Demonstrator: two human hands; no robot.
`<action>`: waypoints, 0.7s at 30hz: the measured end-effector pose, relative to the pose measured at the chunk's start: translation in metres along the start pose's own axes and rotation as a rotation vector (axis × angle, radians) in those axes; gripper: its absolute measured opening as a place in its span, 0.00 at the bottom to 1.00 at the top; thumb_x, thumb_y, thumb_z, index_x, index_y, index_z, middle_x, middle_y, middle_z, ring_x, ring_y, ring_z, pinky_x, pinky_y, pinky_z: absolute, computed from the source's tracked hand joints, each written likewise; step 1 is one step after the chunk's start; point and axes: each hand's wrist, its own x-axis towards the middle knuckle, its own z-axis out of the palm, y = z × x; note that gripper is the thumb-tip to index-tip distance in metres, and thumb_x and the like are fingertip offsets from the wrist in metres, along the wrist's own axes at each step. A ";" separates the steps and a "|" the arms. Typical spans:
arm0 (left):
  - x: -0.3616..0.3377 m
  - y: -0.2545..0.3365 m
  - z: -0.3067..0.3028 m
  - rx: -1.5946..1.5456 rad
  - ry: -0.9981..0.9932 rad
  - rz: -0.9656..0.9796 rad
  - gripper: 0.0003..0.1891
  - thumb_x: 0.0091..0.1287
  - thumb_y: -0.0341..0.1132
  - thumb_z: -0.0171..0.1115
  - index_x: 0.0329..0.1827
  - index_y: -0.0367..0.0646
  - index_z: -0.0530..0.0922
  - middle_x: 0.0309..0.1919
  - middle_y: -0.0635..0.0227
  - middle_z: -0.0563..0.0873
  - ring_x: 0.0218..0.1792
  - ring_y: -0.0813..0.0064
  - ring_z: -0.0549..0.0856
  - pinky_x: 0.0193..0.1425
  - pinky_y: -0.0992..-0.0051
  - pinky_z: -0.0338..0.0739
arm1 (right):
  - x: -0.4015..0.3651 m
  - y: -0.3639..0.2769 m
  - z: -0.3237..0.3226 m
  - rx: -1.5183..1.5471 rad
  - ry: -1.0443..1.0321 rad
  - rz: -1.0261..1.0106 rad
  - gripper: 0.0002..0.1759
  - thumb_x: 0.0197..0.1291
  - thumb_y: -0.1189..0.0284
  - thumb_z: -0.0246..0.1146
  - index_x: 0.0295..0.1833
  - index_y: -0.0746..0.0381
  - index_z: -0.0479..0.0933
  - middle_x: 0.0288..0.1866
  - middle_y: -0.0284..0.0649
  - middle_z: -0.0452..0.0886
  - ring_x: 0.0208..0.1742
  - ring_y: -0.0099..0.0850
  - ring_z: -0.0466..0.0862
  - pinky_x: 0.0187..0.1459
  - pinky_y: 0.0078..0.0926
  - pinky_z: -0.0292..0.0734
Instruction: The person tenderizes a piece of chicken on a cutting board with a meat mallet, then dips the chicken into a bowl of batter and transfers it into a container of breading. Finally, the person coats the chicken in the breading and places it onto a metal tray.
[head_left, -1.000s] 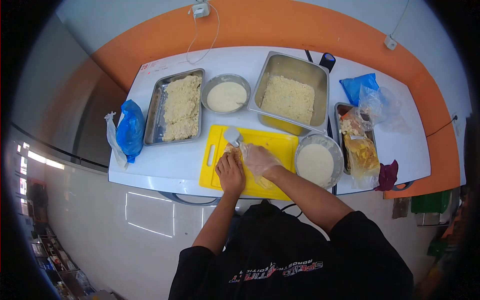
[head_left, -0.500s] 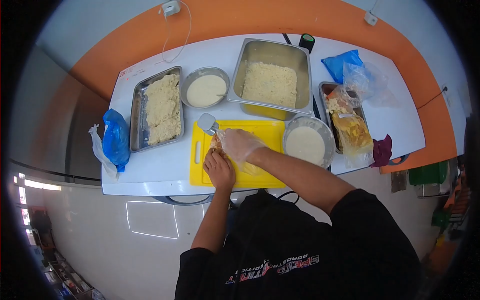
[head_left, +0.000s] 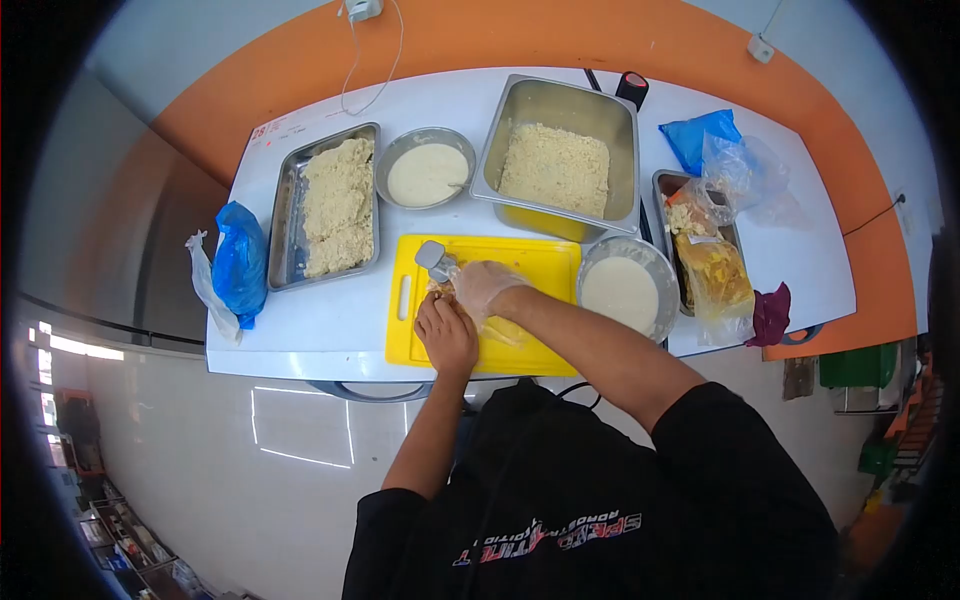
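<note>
On a yellow cutting board [head_left: 550, 300], a small reddish-orange piece of meat [head_left: 438, 288] lies mostly hidden under my hands. My left hand [head_left: 447, 335] is bare, with its fingers curled over the near side of that piece. A clear plastic glove covers my right hand [head_left: 487, 287], which is closed round the handle of a metal meat mallet [head_left: 434, 258]. The mallet's square head is at the far edge of the meat; whether they touch cannot be seen. Clear plastic, perhaps a glove or bag, shows beneath my right wrist.
Behind the board are a tray of pale crumbs [head_left: 282, 225], a bowl of white batter [head_left: 427, 175] and a deep steel pan [head_left: 625, 130] with crumbs. A second batter bowl [head_left: 620, 295] touches the right side. Further right is a tray with bagged food [head_left: 715, 275]; blue bags [head_left: 240, 262] lie left.
The mallet head has come slightly nearer to me and to the right over the board. My left hand stays at the meat. The whole view has shifted a little.
</note>
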 end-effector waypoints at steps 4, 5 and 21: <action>0.003 0.002 0.002 -0.014 -0.039 -0.043 0.20 0.63 0.25 0.58 0.59 0.34 0.72 0.65 0.47 0.76 0.70 0.46 0.72 0.74 0.50 0.62 | 0.014 0.005 0.017 0.117 0.044 0.066 0.20 0.67 0.63 0.63 0.55 0.65 0.86 0.56 0.60 0.87 0.59 0.53 0.88 0.59 0.52 0.83; -0.002 -0.001 0.004 -0.021 -0.053 -0.039 0.21 0.63 0.26 0.59 0.60 0.34 0.72 0.65 0.46 0.76 0.70 0.45 0.72 0.74 0.50 0.61 | 0.016 0.010 0.042 0.167 0.065 0.114 0.20 0.67 0.62 0.63 0.56 0.65 0.86 0.56 0.61 0.87 0.59 0.52 0.88 0.59 0.52 0.83; 0.001 -0.006 0.003 -0.008 0.016 -0.046 0.14 0.71 0.34 0.60 0.53 0.35 0.75 0.62 0.45 0.79 0.66 0.46 0.76 0.71 0.49 0.65 | -0.028 -0.003 -0.021 0.065 0.012 0.013 0.21 0.68 0.65 0.59 0.58 0.66 0.85 0.51 0.60 0.88 0.55 0.53 0.90 0.56 0.50 0.85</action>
